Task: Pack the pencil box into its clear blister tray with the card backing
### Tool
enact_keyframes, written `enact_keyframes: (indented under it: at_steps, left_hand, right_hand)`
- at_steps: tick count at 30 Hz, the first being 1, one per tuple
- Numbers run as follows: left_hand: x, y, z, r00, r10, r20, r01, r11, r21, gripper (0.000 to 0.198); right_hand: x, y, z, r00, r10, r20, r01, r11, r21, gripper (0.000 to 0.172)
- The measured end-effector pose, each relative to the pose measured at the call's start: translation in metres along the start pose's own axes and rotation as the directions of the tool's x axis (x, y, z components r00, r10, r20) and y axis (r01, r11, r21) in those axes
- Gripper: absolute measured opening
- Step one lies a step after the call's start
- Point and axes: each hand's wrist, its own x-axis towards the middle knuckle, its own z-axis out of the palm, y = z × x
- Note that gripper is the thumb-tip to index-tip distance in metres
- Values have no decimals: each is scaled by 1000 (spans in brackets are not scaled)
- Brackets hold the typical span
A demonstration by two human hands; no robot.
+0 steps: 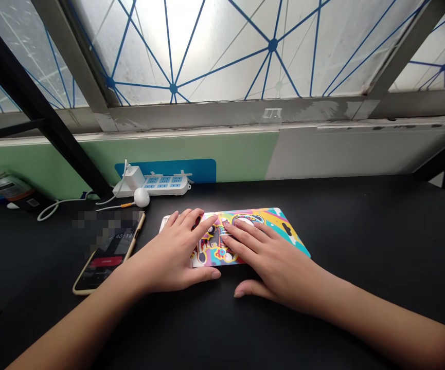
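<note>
A flat, rectangular package printed in bright pink, yellow and turquoise cartoon patterns [220, 253] lies on a matte black tabletop [222, 329], and serves as the landmark here; it has white edging at its far left corner and a dark cut-out shape near its right end. The left hand [181, 246] lies palm down over the package's left part, its fingers spread and slightly bent, the fingertips reaching towards the far edge; its thumb points inward, just off the package's near edge. The right hand [274, 259] lies palm down over the package's middle and right part, fingers stretched out and close together; its thumb extends off the near edge, well apart from the package; neither hand is clenched or grasping anything, both simply resting flat on the printed surface.

Left of the package lies a dark-screened smartphone in a cream-coloured case [106, 261], a red bar on its display, part of it pixelated; beyond the package, to the left, sits a white plastic power strip with pale blue sockets [164, 184]; between that strip and the package's far left corner is a small rounded white plastic device [141, 197] on a cable; farther left of the package, a white-capped bottle with a dark label [12, 190] leans at a tilt.
</note>
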Motion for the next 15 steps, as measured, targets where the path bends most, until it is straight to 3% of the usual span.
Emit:
enact_keyframes:
  at_steps: [10, 15]
  left_hand:
    - [-1, -9, 0, 999, 39, -32, -40, 998, -43, 97]
    - [-1, -9, 1, 998, 37, -50, -40, 997, -59, 96]
  right_hand:
    - [45, -29, 2, 998, -36, 45, 34, 999, 41, 92]
    - [65, -38, 0, 995, -84, 45, 82, 996, 25, 83]
